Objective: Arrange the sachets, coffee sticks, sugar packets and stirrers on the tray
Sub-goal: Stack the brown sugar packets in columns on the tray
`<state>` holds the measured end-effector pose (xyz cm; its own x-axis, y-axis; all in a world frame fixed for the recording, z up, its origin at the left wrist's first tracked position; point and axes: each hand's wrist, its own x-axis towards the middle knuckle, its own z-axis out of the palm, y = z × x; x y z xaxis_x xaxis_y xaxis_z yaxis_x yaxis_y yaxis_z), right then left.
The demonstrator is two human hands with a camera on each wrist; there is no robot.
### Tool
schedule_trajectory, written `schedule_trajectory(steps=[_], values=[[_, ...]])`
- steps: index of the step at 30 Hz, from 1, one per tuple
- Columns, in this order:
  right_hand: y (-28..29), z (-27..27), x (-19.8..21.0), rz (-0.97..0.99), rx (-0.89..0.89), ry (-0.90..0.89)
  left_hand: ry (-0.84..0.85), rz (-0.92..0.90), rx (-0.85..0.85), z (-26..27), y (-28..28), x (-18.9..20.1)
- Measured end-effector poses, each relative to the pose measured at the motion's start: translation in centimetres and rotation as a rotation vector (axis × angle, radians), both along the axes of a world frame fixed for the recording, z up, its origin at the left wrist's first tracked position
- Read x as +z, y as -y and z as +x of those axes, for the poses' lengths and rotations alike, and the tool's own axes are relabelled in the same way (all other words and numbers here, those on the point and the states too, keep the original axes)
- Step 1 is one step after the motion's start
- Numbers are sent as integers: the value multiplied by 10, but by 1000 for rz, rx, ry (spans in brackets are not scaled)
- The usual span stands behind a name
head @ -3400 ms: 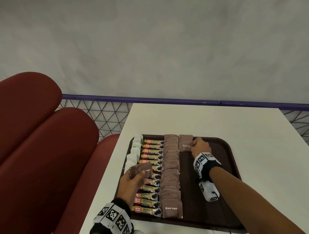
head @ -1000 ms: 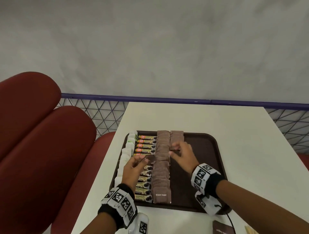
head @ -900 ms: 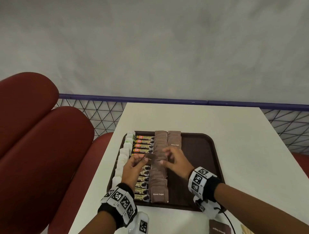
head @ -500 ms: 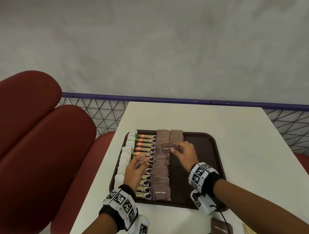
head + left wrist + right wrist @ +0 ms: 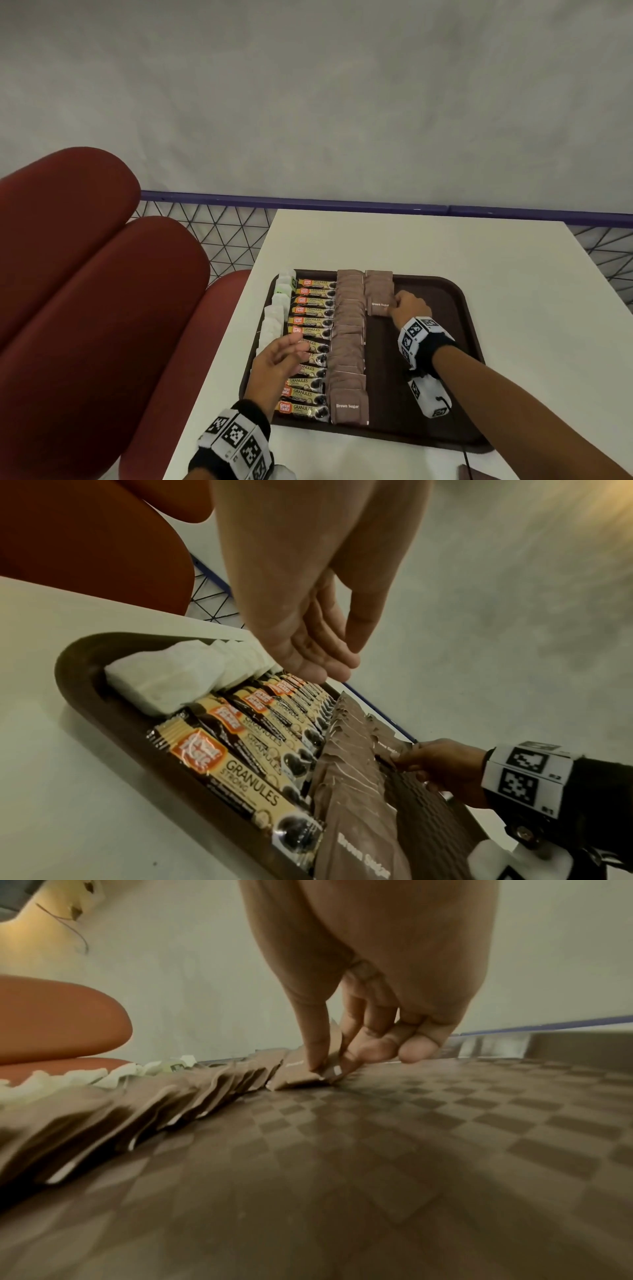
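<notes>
A dark brown tray (image 5: 442, 359) holds a row of white sachets (image 5: 274, 318), a row of coffee sticks (image 5: 310, 342) and a long row of brown sugar packets (image 5: 347, 349). A second, short row of sugar packets (image 5: 378, 289) starts at the far side. My right hand (image 5: 394, 306) pinches the nearest brown sugar packet (image 5: 378, 306) of that short row between thumb and fingers (image 5: 316, 1053), its edge down on the tray (image 5: 411, 1137). My left hand (image 5: 291, 346) hovers over the coffee sticks (image 5: 246, 772), fingers (image 5: 318, 664) relaxed, holding nothing.
The tray sits on a white table (image 5: 445, 246) near its left edge. A red padded seat (image 5: 85, 291) stands to the left, and a blue rail with wire mesh (image 5: 219, 240) runs behind. A brown packet (image 5: 479, 474) lies on the table at the near right.
My right hand took a brown sugar packet from my left hand and carried it to the far end of the second row. My left hand is now empty and has drawn back.
</notes>
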<state>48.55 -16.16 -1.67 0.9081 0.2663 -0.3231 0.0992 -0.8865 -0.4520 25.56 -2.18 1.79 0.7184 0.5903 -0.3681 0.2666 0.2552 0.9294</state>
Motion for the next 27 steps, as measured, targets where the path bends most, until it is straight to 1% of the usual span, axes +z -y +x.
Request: schedule_trajectory(steps=[4, 8, 13, 18, 20, 23, 25, 27], values=[[-3, -2, -3, -30, -15, -4, -8, -33, -20, -2, 2, -2], [-1, -3, -1, -34, -14, 54, -20, -41, -63, -6, 7, -3], [4, -6, -3, 155, -108, 86, -54, 14, -217, -10, 20, 3], [25, -18, 11, 308, -161, 152, -111, 66, -424, -20, 38, 0], [39, -31, 18, 368, -157, 160, -155, 119, -561, -25, 48, -3], [68, -60, 23, 498, -90, 113, -192, 171, -767, -37, 67, -6], [92, -85, 24, 579, -36, 51, -214, 286, -914, -45, 77, -8], [118, -113, 27, 570, 51, -20, -257, 434, -1056, -53, 85, -9]])
